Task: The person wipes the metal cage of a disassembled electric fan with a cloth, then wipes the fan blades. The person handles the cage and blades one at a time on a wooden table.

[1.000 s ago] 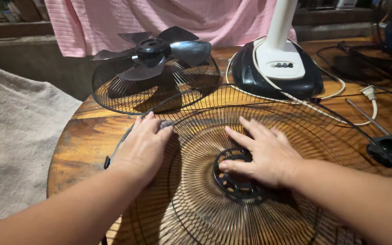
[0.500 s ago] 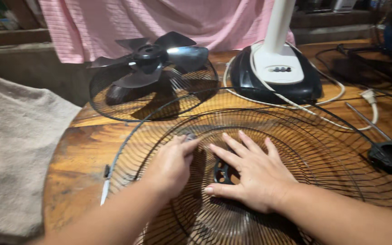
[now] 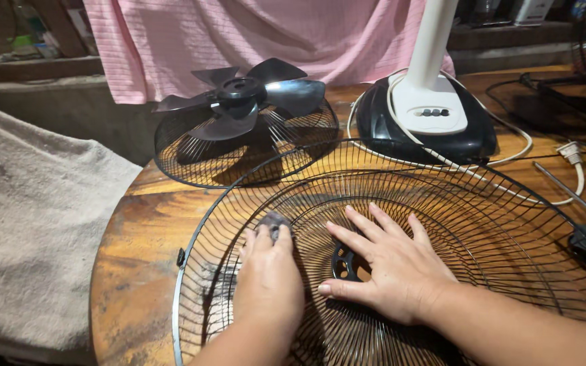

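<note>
A large black wire fan grille (image 3: pixel 483 224) lies flat on the round wooden table (image 3: pixel 137 230). My left hand (image 3: pixel 268 285) rests on the grille's inner wires left of centre, its fingertips closed on a small dark grey pad (image 3: pixel 274 221). My right hand (image 3: pixel 391 264) lies flat with fingers spread over the grille's round black hub (image 3: pixel 344 264), covering most of it.
Behind the grille stands a second wire grille (image 3: pixel 191 159) with a black fan blade (image 3: pixel 242 98) resting in it. A black and white fan base (image 3: pixel 428 115) with a white cord (image 3: pixel 544 183) stands at the back right. A grey cloth (image 3: pixel 28 224) hangs left.
My left hand moved from the grille's left rim inward onto the wires near the hub, with the pad under its fingertips. My right hand stayed over the hub. The view shifted closer.
</note>
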